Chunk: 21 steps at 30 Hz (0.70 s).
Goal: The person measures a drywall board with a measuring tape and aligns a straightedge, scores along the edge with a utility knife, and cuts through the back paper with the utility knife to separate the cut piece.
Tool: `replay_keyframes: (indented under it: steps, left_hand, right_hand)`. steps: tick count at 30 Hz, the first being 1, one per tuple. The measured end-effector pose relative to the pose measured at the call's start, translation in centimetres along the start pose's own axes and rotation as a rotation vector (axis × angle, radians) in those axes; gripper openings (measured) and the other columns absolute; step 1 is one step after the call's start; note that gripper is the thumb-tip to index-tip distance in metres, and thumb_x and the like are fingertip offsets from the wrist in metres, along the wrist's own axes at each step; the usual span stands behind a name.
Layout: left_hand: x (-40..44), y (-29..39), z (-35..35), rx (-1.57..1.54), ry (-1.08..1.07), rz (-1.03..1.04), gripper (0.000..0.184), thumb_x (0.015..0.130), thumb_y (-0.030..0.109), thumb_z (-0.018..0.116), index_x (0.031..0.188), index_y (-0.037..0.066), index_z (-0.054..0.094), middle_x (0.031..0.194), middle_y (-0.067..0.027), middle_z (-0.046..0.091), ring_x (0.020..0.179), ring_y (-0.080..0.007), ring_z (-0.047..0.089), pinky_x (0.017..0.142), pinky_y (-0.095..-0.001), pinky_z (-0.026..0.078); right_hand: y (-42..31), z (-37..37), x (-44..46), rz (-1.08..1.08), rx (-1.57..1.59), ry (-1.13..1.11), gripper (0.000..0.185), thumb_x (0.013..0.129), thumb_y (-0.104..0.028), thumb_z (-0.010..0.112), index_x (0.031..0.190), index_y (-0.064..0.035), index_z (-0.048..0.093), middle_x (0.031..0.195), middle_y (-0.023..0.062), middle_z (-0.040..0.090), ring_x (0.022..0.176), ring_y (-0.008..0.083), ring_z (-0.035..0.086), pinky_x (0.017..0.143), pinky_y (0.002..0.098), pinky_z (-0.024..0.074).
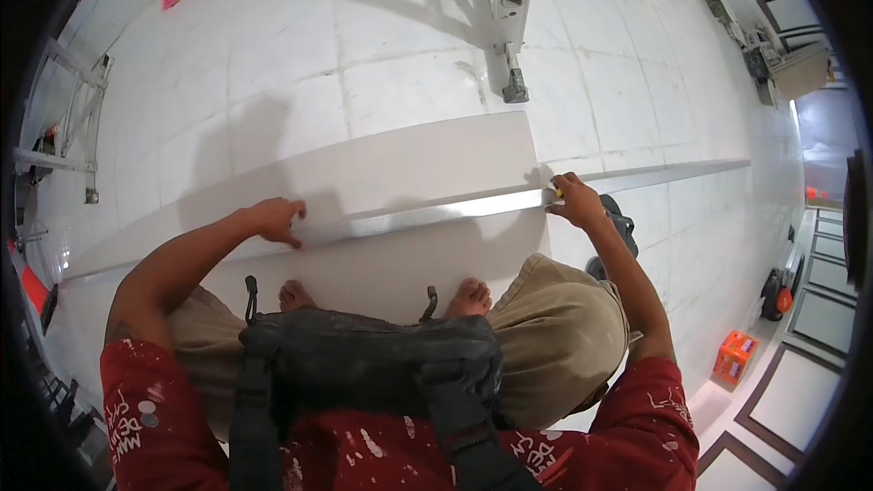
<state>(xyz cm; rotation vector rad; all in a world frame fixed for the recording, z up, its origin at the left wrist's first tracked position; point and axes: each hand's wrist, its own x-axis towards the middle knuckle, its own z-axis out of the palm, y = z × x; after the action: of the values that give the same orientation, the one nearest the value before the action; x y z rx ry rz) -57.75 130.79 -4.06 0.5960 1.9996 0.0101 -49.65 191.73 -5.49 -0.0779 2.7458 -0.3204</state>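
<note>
A long silver metal straightedge lies across a pale flat board on the floor and runs past the board's right edge. My left hand spans the straightedge, thumb at its near edge and fingers at its far edge. Near the board's right edge, my right hand is closed at the straightedge, with a small yellow object between thumb and fingers; its kind is too small to make out. My bare feet are on the near side of the straightedge, and a dark bag hangs at my waist.
A ladder leg stands on the tiled floor beyond the board. More metal framing is at the left. A black object lies beside my right forearm. An orange box and framed panels are at the right.
</note>
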Motion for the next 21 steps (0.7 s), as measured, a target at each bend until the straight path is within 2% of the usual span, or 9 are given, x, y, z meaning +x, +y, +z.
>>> replay_keyframes:
  steps: [3,4,6,7,10,13,17,20,21]
  left_hand:
    - [1.9,3.6,-3.1,-0.402,0.276,0.001,0.057,0.081,0.039,0.072,0.119,0.002,0.053,0.109,-0.0219,0.064,0.103,-0.0347,0.063,0.088,-0.0440,0.050]
    - [2.5,5.8,-4.4,-0.488,0.345,0.014,0.056,0.082,0.038,0.069,0.118,0.000,0.052,0.107,-0.0214,0.065,0.102,-0.0326,0.064,0.086,-0.0434,0.050]
    - [4.6,10.2,-6.2,-0.829,0.301,0.062,0.051,0.083,0.037,0.066,0.115,-0.001,0.053,0.098,-0.0177,0.064,0.093,-0.0272,0.064,0.078,-0.0410,0.051]
    - [6.1,12.3,-6.8,-0.828,0.281,0.053,0.046,0.085,0.034,0.064,0.112,-0.002,0.053,0.093,-0.0144,0.062,0.089,-0.0239,0.064,0.074,-0.0381,0.051]
    - [12.3,18.1,-7.4,-1.096,0.198,0.020,0.038,0.088,0.031,0.059,0.107,-0.002,0.054,0.088,-0.0117,0.060,0.083,-0.0228,0.066,0.067,-0.0350,0.053]
    - [16.7,22.0,-7.1,-1.553,0.068,0.077,0.032,0.092,0.027,0.054,0.105,-0.002,0.054,0.089,-0.0140,0.061,0.080,-0.0279,0.066,0.068,-0.0409,0.055]
    - [17.7,24.7,-7.2,-1.744,0.051,0.009,0.025,0.094,0.021,0.048,0.103,-0.002,0.054,0.089,-0.0154,0.061,0.078,-0.0305,0.066,0.068,-0.0457,0.056]
    - [22.6,25.4,-5.8,-1.742,0.109,0.000,0.024,0.095,0.019,0.046,0.102,-0.002,0.054,0.091,-0.0160,0.060,0.078,-0.0307,0.065,0.068,-0.0467,0.057]
    - [23.2,26.0,-6.0,-1.745,0.127,-0.004,0.024,0.095,0.019,0.045,0.102,-0.002,0.054,0.092,-0.0161,0.060,0.078,-0.0307,0.065,0.067,-0.0468,0.057]
  right_hand:
    - [-3.3,0.1,0.1,-0.047,0.258,0.226,0.055,0.080,-0.030,0.077,0.126,-0.0049,0.059,0.120,0.0189,0.063,0.103,0.0358,0.065,0.086,0.0435,0.0527]
    - [-6.0,-0.2,0.3,-0.010,0.460,0.261,0.046,0.085,-0.031,0.074,0.119,-0.0013,0.062,0.108,0.0213,0.067,0.099,0.0366,0.066,0.085,0.0431,0.0521]
    - [-10.7,-0.2,0.8,0.226,0.861,0.005,0.039,0.090,-0.031,0.070,0.113,0.0005,0.062,0.091,0.0164,0.068,0.078,0.0211,0.064,0.072,0.0391,0.0538]
    - [-11.9,1.4,1.2,0.183,1.002,-0.042,0.038,0.091,-0.030,0.069,0.112,0.0005,0.062,0.089,0.0136,0.067,0.076,0.0147,0.061,0.067,0.0371,0.0534]
    - [-13.5,2.9,2.3,-0.002,0.574,0.026,0.049,0.089,-0.040,0.067,0.114,0.0018,0.063,0.099,0.0211,0.069,0.085,0.0351,0.069,0.077,0.0437,0.0533]
    - [-10.4,3.2,2.6,0.162,0.344,0.045,0.053,0.087,-0.044,0.066,0.113,0.0022,0.063,0.103,0.0256,0.069,0.093,0.0434,0.066,0.083,0.0470,0.0520]
    - [-9.3,1.1,2.0,0.128,0.247,-0.247,0.050,0.085,-0.044,0.067,0.105,0.0021,0.066,0.091,0.0261,0.070,0.090,0.0433,0.067,0.080,0.0480,0.0526]
    - [-6.8,1.3,4.1,0.116,0.448,-0.274,0.051,0.084,-0.046,0.068,0.104,0.0009,0.067,0.085,0.0220,0.070,0.082,0.0389,0.068,0.077,0.0462,0.0534]
    - [-7.3,0.4,4.1,0.315,0.924,-0.325,0.060,0.082,-0.052,0.071,0.114,-0.0010,0.065,0.089,0.0177,0.070,0.077,0.0316,0.067,0.075,0.0430,0.0535]
